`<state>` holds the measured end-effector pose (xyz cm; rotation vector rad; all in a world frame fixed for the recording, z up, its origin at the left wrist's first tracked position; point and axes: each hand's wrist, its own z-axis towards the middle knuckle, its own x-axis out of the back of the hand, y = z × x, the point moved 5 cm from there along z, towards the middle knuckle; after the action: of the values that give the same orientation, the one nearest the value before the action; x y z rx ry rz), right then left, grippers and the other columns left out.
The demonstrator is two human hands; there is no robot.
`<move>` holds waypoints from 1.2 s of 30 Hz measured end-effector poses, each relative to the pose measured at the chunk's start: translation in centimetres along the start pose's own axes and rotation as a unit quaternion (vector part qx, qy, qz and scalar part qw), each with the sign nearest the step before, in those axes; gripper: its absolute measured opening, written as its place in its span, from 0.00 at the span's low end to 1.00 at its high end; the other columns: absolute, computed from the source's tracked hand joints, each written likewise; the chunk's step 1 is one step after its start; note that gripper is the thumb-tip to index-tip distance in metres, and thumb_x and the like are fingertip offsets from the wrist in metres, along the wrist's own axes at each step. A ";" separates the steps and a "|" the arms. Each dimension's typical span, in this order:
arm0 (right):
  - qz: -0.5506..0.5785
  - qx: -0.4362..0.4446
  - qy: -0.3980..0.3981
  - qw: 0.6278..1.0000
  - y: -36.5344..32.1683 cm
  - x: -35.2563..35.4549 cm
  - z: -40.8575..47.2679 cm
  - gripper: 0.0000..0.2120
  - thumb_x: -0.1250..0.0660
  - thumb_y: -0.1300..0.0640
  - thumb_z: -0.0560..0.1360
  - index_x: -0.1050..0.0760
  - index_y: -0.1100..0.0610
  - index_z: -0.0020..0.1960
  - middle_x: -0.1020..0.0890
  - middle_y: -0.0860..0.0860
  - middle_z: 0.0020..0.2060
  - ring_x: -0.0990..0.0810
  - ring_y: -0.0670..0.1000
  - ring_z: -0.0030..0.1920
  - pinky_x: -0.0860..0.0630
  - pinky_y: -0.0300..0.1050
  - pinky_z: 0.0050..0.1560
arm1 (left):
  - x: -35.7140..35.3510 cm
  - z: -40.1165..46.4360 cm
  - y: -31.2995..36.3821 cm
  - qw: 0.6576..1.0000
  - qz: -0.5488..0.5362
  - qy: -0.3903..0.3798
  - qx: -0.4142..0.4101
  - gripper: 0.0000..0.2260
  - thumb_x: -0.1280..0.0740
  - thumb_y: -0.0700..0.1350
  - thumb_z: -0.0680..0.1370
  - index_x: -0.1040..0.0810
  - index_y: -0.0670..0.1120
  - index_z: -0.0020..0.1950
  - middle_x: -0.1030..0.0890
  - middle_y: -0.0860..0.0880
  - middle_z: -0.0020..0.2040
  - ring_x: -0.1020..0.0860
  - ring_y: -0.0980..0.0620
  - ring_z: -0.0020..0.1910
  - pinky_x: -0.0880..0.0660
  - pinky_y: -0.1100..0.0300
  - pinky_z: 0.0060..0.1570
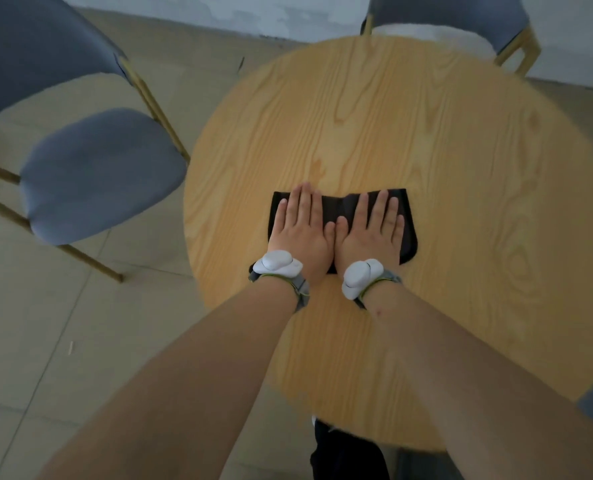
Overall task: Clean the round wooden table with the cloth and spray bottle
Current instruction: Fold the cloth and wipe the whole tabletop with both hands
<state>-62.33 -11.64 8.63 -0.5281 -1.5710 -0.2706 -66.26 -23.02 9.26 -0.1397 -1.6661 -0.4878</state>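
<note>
Pale tiled floor (63, 323) is showing around the round wooden table (426, 150), with a blue chair (97, 174) standing just off its left edge and another (461, 15) tucked at the far edge. Both hands, left hand (302, 230) and right hand (371, 233), are lying flat with fingers spread (thumbs touching) on a black cloth (407, 233) near the table's middle, each wrist wearing a white sensor band (277, 263). Bare tabletop is stretching wide to the right and far side; no writing is showing anywhere.

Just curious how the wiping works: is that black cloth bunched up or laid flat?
Laid flat: the black cloth lies on the round wooden table, both hands pressing it palm-down.
</note>
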 end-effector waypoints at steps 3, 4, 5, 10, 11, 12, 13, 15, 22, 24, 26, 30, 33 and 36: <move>-0.003 -0.011 0.006 1.000 -0.3 0.4 7.1 0.32 0.55 0.41 0.83 0.54 0.56 0.81 0.54 0.59 0.81 0.58 0.60 0.81 0.60 0.58 0.79 | 0.4 7.0 0.4 1.000 -0.003 0.002 0.001 0.33 0.64 0.58 0.81 0.52 0.42 0.83 0.52 0.45 0.83 0.55 0.48 0.82 0.57 0.49 0.81; -0.004 -0.014 0.009 1.000 -0.3 0.6 9.5 0.32 0.55 0.41 0.83 0.54 0.56 0.81 0.54 0.59 0.81 0.58 0.60 0.81 0.60 0.58 0.79 | 0.6 9.5 0.7 1.000 -0.003 0.002 -0.004 0.33 0.64 0.58 0.81 0.52 0.42 0.83 0.52 0.44 0.83 0.55 0.48 0.82 0.57 0.49 0.81; -0.005 -0.015 0.010 1.000 -0.4 0.8 11.5 0.32 0.55 0.41 0.83 0.53 0.56 0.81 0.54 0.59 0.81 0.58 0.60 0.81 0.60 0.58 0.79 | 0.7 11.6 1.0 1.000 0.000 0.004 -0.012 0.33 0.63 0.58 0.82 0.51 0.42 0.82 0.52 0.44 0.83 0.55 0.48 0.82 0.57 0.49 0.81; -0.005 -0.026 0.001 1.000 -0.1 0.9 23.7 0.32 0.57 0.41 0.82 0.55 0.56 0.81 0.54 0.59 0.81 0.58 0.60 0.81 0.60 0.58 0.79 | 0.5 23.6 2.2 1.000 0.002 0.008 -0.020 0.33 0.63 0.58 0.81 0.49 0.42 0.82 0.50 0.43 0.83 0.53 0.47 0.82 0.57 0.50 0.81; -0.005 -0.027 0.009 1.000 -0.3 1.3 24.9 0.32 0.57 0.41 0.82 0.54 0.56 0.81 0.54 0.59 0.81 0.58 0.60 0.81 0.60 0.58 0.79 | 0.9 24.9 2.2 1.000 0.003 0.020 -0.021 0.33 0.63 0.58 0.81 0.49 0.42 0.82 0.49 0.43 0.83 0.52 0.47 0.82 0.56 0.50 0.81; -0.006 -0.024 0.014 1.000 -0.4 1.6 26.8 0.32 0.57 0.41 0.82 0.54 0.56 0.81 0.54 0.59 0.81 0.58 0.60 0.81 0.60 0.58 0.79 | 1.0 26.9 2.3 0.999 0.006 0.026 -0.025 0.34 0.63 0.59 0.81 0.48 0.42 0.82 0.48 0.43 0.83 0.51 0.47 0.82 0.56 0.50 0.80; -0.004 -0.023 0.012 1.000 -0.6 1.7 28.8 0.32 0.57 0.41 0.82 0.54 0.56 0.81 0.54 0.59 0.81 0.57 0.60 0.81 0.60 0.58 0.79 | 1.0 28.9 2.4 1.000 0.006 0.022 -0.021 0.34 0.63 0.59 0.81 0.48 0.42 0.82 0.48 0.43 0.83 0.51 0.47 0.82 0.56 0.50 0.80; -0.009 -0.021 0.011 1.000 -0.7 2.0 31.6 0.32 0.57 0.41 0.82 0.55 0.56 0.81 0.54 0.60 0.81 0.58 0.60 0.81 0.61 0.57 0.79 | 1.2 31.6 2.6 0.999 0.013 0.034 -0.019 0.35 0.64 0.59 0.79 0.47 0.42 0.82 0.47 0.43 0.83 0.50 0.47 0.82 0.56 0.50 0.80; -0.009 -0.026 0.006 1.000 -1.1 3.0 40.6 0.32 0.56 0.41 0.83 0.55 0.56 0.81 0.55 0.60 0.81 0.58 0.61 0.81 0.60 0.58 0.79 | 1.4 41.1 3.1 0.999 0.024 0.036 -0.022 0.36 0.62 0.60 0.78 0.43 0.43 0.81 0.43 0.44 0.82 0.46 0.46 0.82 0.54 0.50 0.79; -0.014 -0.022 0.003 1.000 -1.3 3.3 42.2 0.32 0.56 0.42 0.83 0.55 0.56 0.81 0.55 0.60 0.81 0.58 0.61 0.81 0.60 0.58 0.79 | 1.5 43.0 2.9 0.999 0.024 0.037 -0.032 0.36 0.61 0.60 0.78 0.42 0.42 0.81 0.42 0.42 0.82 0.45 0.44 0.81 0.54 0.48 0.78; -0.017 -0.018 -0.006 1.000 -1.4 3.7 43.7 0.31 0.56 0.42 0.83 0.55 0.56 0.81 0.55 0.60 0.81 0.58 0.61 0.80 0.60 0.58 0.79 | 1.6 44.5 3.2 0.998 0.021 0.030 -0.048 0.37 0.60 0.60 0.78 0.43 0.40 0.81 0.42 0.41 0.82 0.46 0.42 0.81 0.54 0.46 0.78; -0.022 -0.005 -0.014 1.000 -1.5 3.8 44.6 0.31 0.56 0.42 0.83 0.55 0.57 0.81 0.54 0.61 0.81 0.58 0.62 0.80 0.60 0.58 0.79 | 1.6 45.1 3.0 0.997 0.041 0.059 -0.021 0.37 0.62 0.60 0.77 0.42 0.44 0.81 0.41 0.45 0.82 0.44 0.46 0.81 0.50 0.50 0.78; -0.029 0.002 -0.018 0.999 -1.7 3.8 43.6 0.32 0.57 0.42 0.83 0.56 0.58 0.81 0.54 0.61 0.81 0.58 0.62 0.80 0.60 0.58 0.79 | 1.6 43.9 2.6 0.997 0.045 0.058 -0.021 0.33 0.58 0.59 0.80 0.43 0.44 0.82 0.43 0.45 0.82 0.45 0.47 0.81 0.51 0.51 0.78; -0.032 0.007 -0.015 0.999 -3.3 3.5 41.8 0.32 0.57 0.42 0.83 0.56 0.58 0.81 0.55 0.61 0.81 0.58 0.62 0.80 0.60 0.58 0.79 | 2.2 42.0 1.1 0.997 0.051 0.057 -0.022 0.31 0.57 0.58 0.82 0.46 0.44 0.82 0.45 0.45 0.83 0.47 0.47 0.82 0.53 0.51 0.79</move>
<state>-100.47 6.14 9.23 -0.4731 -1.6198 -0.3025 -104.72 -5.97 8.34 -0.2242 -1.5295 -0.4476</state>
